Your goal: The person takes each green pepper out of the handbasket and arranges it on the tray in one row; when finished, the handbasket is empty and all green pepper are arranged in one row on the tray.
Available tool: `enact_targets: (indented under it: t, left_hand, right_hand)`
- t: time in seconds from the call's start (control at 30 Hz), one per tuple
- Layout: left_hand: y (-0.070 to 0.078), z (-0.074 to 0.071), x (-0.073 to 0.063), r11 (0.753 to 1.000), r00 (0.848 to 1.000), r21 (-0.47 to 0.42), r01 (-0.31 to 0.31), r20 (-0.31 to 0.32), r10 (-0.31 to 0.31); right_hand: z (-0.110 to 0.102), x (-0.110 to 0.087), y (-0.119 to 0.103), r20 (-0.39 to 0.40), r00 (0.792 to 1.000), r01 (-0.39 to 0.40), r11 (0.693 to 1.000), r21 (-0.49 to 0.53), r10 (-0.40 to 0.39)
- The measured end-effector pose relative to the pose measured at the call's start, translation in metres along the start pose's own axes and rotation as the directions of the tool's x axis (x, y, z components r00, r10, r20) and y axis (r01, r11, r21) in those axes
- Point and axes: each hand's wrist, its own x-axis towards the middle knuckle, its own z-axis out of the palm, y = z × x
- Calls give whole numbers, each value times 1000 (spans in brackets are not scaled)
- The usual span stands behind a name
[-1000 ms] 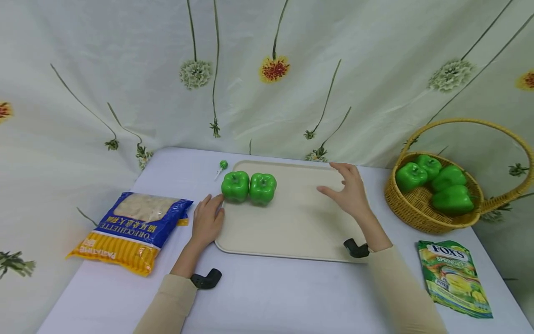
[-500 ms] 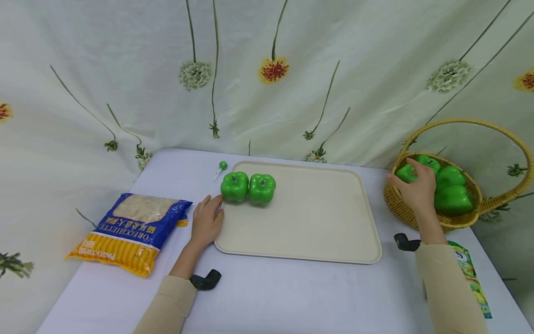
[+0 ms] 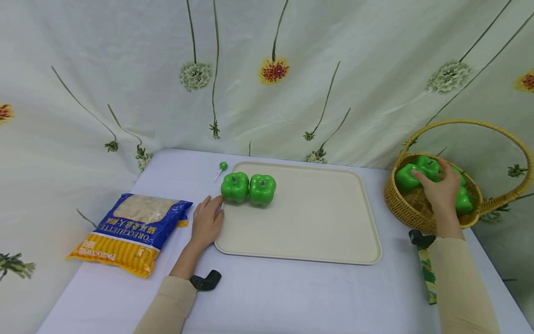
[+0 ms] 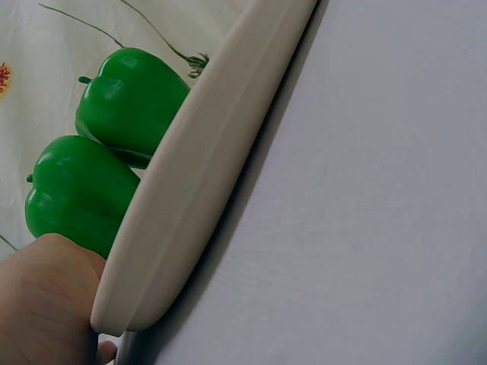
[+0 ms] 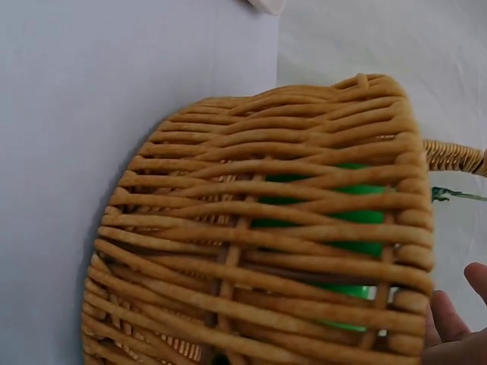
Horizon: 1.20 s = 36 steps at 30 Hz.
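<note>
Two glossy green bell peppers, a left one (image 3: 235, 188) and a right one (image 3: 262, 190), stand side by side on a beige tray (image 3: 308, 232), at its left end. My left hand (image 3: 207, 220) rests against the tray's left edge with relaxed fingers, just in front of the left pepper. My right hand (image 3: 444, 190) reaches into a wicker basket (image 3: 402, 208) at the right, thumb and fingers spread over the back green pepper (image 3: 427, 166). Another pepper (image 3: 406, 178) sits left of the thumb. More green peppers are partly covered by the hand. The right wrist view shows mainly the basket's woven side (image 5: 259, 236).
A blue and yellow pasta bag (image 3: 133, 232) lies at the left. Behind the tray's left corner is a green lollipop (image 3: 223, 166). The right sleeve mostly covers a green packet (image 3: 427, 276). The basket's tall handle (image 3: 467, 121) arches above it. A flowered cloth hangs behind.
My right hand has moved from above the tray's right side to the basket, first over its left pepper, then farther right over the back one. The left hand has stayed at the tray edge.
</note>
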Motion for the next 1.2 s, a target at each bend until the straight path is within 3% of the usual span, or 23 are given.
enact_targets:
  t: [0.33,0.77,1.2]
  left_hand:
    - [0,1,0,1000,1000,0,-5,-4,5]
    - [0,2,0,1000,1000,1,-6,-11,6]
    - [0,2,0,1000,1000,10,1,-13,0]
  right_hand:
    - [6,6,10,-21,999,-29,999,-33,28]
    - [13,11,21,32,998,-52,998,-26,53]
    - [16,13,27,85,996,-27,999,-43,30]
